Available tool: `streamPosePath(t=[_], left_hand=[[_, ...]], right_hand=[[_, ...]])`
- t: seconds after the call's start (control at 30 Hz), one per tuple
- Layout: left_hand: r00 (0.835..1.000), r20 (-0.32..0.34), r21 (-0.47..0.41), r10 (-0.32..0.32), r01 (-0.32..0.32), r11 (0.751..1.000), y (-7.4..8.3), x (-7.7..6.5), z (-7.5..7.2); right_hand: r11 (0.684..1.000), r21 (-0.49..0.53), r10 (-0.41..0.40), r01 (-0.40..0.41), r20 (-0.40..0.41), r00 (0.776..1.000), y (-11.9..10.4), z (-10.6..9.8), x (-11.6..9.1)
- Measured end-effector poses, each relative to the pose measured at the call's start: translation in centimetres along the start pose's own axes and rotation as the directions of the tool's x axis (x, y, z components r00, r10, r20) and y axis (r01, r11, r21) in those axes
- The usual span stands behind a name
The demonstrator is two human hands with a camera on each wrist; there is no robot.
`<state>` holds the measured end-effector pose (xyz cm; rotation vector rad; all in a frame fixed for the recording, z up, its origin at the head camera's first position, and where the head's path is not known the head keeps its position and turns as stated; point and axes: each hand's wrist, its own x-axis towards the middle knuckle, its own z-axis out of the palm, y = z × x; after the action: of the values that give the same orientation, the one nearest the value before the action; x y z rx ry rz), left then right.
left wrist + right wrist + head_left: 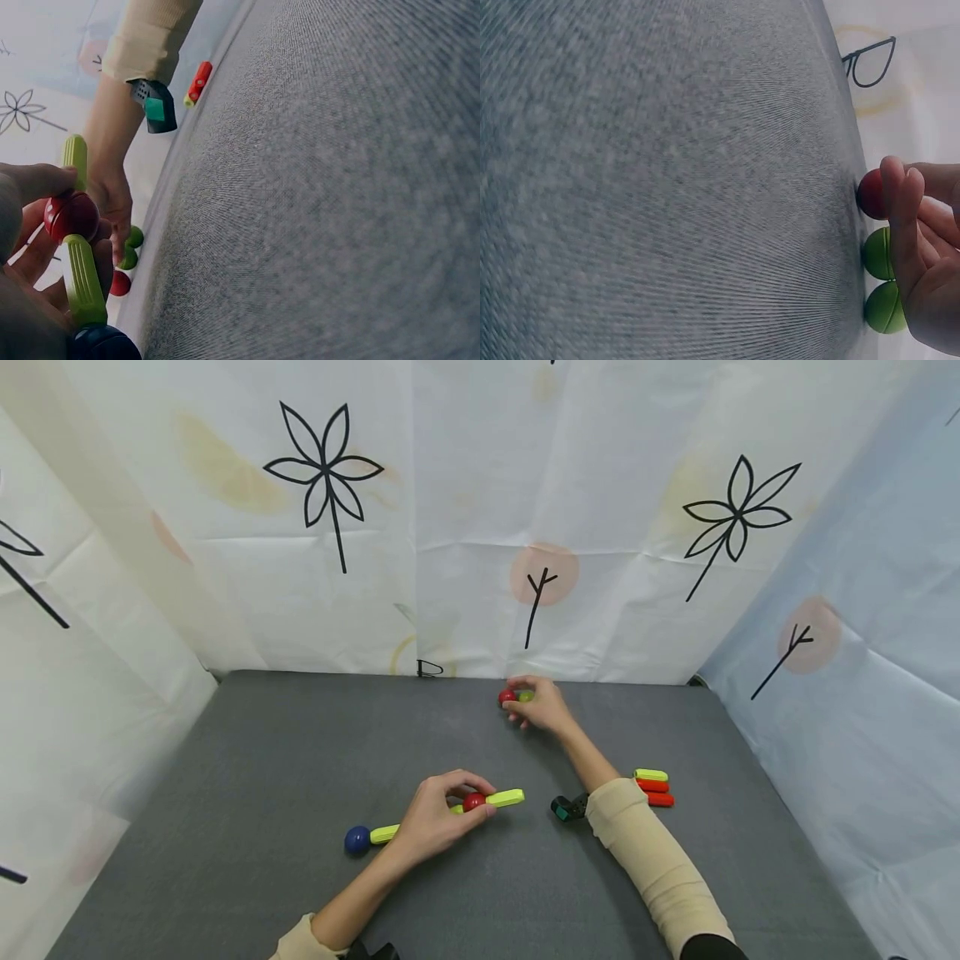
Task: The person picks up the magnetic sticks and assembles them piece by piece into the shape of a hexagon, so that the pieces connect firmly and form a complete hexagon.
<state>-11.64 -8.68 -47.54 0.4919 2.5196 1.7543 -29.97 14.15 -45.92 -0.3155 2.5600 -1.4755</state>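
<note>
My left hand [431, 822] holds a joined toy piece over the front middle of the table, its thumb and fingers round a red ball [474, 802]. From that ball a yellow-green grooved rod [507, 797] sticks out to the right. Another yellow-green rod [84, 281] runs from it to a dark blue ball [357, 840] at the left end. At the table's far edge, my right hand [546, 706] pinches a loose red ball [871, 195] between thumb and fingertips. Two green balls [877, 255] sit beside that ball in a row, partly behind the hand.
Right of my right forearm lie a yellow-green rod [651, 774] and red rods [660, 799], partly hidden by the sleeve. A black wrist camera [568, 808] hangs at the right wrist. White patterned cloth [480, 610] walls in the grey table [300, 735] at the back and sides.
</note>
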Motion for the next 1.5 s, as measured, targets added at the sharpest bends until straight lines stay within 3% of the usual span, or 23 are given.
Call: streamPosePath(t=[0.27, 0.5, 0.83, 1.0, 1.23, 1.5], left_hand=[[1.000, 0.000, 0.004, 0.012, -0.012, 1.000, -0.1, 0.0, 0.0], [1.000, 0.001, 0.010, 0.005, -0.005, 1.000, 0.0, 0.0, 0.0], [1.000, 0.002, 0.010, 0.006, -0.006, 1.000, 0.0, 0.1, 0.1], [1.000, -0.001, 0.013, 0.002, -0.002, 1.000, 0.1, 0.0, 0.1], [1.000, 0.001, 0.019, 0.008, -0.009, 1.000, 0.1, 0.0, 0.1], [1.000, -0.004, 0.016, -0.008, 0.008, 1.000, 0.3, -0.1, 0.1]], right_hand=[[0.998, -0.049, -0.043, 0.041, -0.032, 0.999, 0.2, 0.4, 0.0], [0.998, 0.003, -0.070, 0.070, -0.011, 0.997, -0.9, -0.1, -1.4], [0.986, 0.028, -0.168, 0.167, 0.053, 0.984, -3.7, -1.5, -6.4], [0.983, 0.052, -0.181, 0.176, 0.092, 0.979, -4.2, -2.0, -9.3], [0.987, 0.057, -0.153, 0.148, 0.099, 0.983, -3.9, -2.8, -12.9], [0.987, 0.057, -0.157, 0.149, 0.166, 0.974, -2.8, -2.9, -15.9]])
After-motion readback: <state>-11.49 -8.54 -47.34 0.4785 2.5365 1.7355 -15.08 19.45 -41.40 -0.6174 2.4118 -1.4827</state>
